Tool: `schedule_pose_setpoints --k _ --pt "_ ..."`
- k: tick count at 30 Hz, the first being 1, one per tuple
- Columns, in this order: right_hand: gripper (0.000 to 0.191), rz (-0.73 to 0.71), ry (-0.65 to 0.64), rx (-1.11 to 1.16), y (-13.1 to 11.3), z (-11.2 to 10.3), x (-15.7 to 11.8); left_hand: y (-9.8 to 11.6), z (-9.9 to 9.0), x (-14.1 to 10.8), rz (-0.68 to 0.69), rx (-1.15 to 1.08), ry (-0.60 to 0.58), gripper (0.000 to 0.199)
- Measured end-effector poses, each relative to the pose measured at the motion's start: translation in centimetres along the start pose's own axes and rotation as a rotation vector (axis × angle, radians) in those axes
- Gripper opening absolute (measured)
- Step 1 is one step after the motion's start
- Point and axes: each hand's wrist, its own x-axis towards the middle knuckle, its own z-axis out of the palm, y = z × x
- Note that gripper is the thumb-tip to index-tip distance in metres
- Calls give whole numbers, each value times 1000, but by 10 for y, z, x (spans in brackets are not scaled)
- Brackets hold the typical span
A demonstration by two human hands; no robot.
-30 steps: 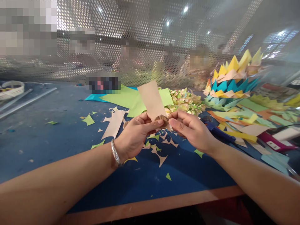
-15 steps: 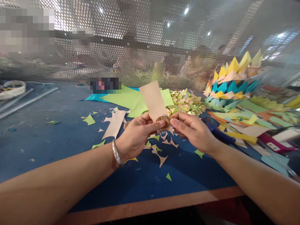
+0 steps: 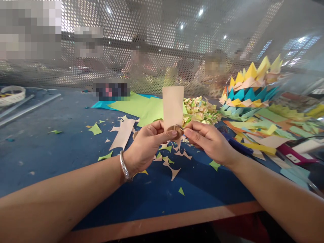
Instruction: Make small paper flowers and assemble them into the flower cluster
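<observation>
Between thumb and fingers, my left hand [image 3: 145, 145] pinches a pale peach paper strip [image 3: 173, 104] together with a round brown disc [image 3: 179, 133], which lies against the strip's lower end. The strip stands upright in front of me. My right hand [image 3: 209, 139] is closed on a thin dark metal tool with a pointed tip [image 3: 180, 127]; most of it is hidden by the fingers, so its kind is unclear. Its tip meets the disc's upper right edge. A curved paper offcut hangs below the disc. Under my hands lie peach and green scraps [image 3: 175, 172].
Green paper sheets [image 3: 136, 107] and a heap of small cut paper pieces [image 3: 202, 109] lie behind my hands. At right stand stacked pointed-paper rings [image 3: 253, 96], near loose strips [image 3: 260, 146] and a magenta-and-white power strip [image 3: 291, 157]. Another peach strip [image 3: 123, 133] rests left. Perforated metal screen [image 3: 152, 50] behind.
The peach strip has turned from leaning left to nearly upright, and the offcut at its lower end now hangs down. Both hands stay almost in place.
</observation>
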Motion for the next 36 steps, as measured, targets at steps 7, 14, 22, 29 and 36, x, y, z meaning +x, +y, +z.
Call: schedule_pose_setpoints --k 7,14,22,29,36 --pt "35 11 7 9 0 0 0 0 -1 0 -3 35 19 12" --pt "36 13 27 -3 -1 -1 -2 1 0 0 -2 29 87 19" --pt "35 16 36 -2 -2 1 -1 2 1 1 17 -15 61 21" --pt "36 16 53 -1 0 1 0 1 1 2 -4 -52 108 18" --pt "37 7 48 2 0 1 1 1 1 1 -19 -21 98 12"
